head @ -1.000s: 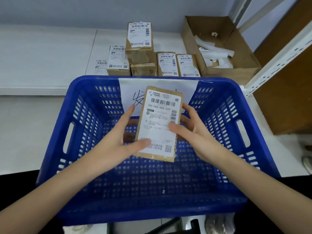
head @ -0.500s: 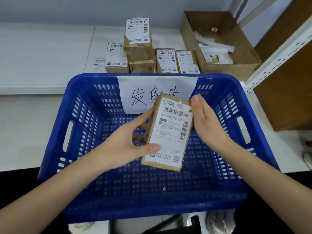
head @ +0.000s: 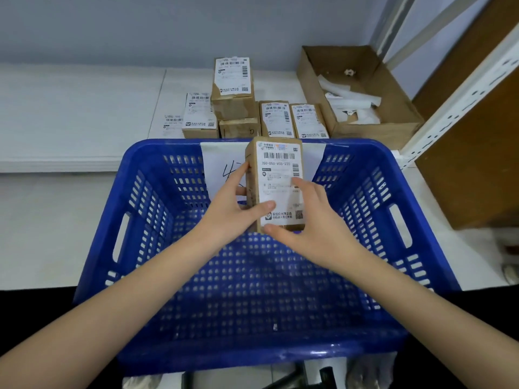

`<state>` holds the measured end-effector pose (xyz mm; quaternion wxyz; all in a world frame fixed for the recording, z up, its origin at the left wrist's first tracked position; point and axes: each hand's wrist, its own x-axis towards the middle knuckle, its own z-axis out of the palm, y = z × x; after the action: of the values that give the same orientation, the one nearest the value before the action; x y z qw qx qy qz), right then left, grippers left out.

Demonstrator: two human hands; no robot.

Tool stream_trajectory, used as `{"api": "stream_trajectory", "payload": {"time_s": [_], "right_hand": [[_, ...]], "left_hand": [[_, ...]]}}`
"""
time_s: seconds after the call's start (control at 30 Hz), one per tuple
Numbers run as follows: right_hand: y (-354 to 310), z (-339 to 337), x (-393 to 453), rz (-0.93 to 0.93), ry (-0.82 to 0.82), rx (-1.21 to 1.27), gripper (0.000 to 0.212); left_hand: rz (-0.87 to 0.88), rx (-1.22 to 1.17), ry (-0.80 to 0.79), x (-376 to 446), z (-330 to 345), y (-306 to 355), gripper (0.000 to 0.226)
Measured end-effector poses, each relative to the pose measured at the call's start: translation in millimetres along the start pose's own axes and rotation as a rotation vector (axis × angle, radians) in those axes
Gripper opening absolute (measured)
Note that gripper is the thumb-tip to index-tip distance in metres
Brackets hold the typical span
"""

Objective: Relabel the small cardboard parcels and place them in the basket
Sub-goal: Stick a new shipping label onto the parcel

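Note:
A small cardboard parcel (head: 276, 175) with a white barcode label stands nearly upright over the far half of the blue plastic basket (head: 157, 220). My left hand (head: 230, 214) grips its left side, thumb across the label's lower part. My right hand (head: 311, 217) holds its lower right, fingers lying over the label and thumb under the bottom edge. Behind the basket, several more labelled parcels (head: 276, 119) stand on the white table, one of them (head: 232, 80) stacked higher.
A white paper sign (head: 216, 169) with handwriting hangs on the basket's far inner wall. An open cardboard box (head: 393, 119) with white paper scraps sits at the back right. A white metal shelf post (head: 455, 88) and brown panel stand to the right.
The parcel has moved away from me toward the basket's far wall and turned more upright. My right hand has shifted from its right edge onto the label's lower right.

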<state>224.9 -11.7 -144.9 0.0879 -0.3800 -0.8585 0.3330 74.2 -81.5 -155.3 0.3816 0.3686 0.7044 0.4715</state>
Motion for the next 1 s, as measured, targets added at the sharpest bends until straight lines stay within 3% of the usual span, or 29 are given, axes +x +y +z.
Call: {"api": "stream_trajectory", "payload": {"time_s": [0.3, 0.47, 0.57, 0.77, 0.87, 1.0], "right_hand": [[-10, 3, -1, 0.082, 0.082, -0.039, 0.115], [-10, 5, 16, 0.140, 0.115, -0.015, 0.115], [-7, 4, 33, 0.150, 0.148, -0.022, 0.115], [-2, -8, 75, 0.183, 0.191, -0.120, 0.115], [-1, -17, 97, 0.208, 0.192, -0.176, 0.113], [1, -25, 121, 0.200, 0.213, -0.197, 0.106]], "left_hand": [[-0.036, -0.094, -0.029, -7, 10, 7, 0.071], [-0.003, -0.070, -0.051, 3, 14, 15, 0.059], [0.023, 0.109, -0.010, 22, 12, 24, 0.048], [0.202, 0.616, 0.321, 63, -11, 43, 0.026], [0.211, 0.769, 0.408, 87, -26, 51, 0.031], [0.070, 0.871, 0.464, 114, -34, 62, 0.052]]}}
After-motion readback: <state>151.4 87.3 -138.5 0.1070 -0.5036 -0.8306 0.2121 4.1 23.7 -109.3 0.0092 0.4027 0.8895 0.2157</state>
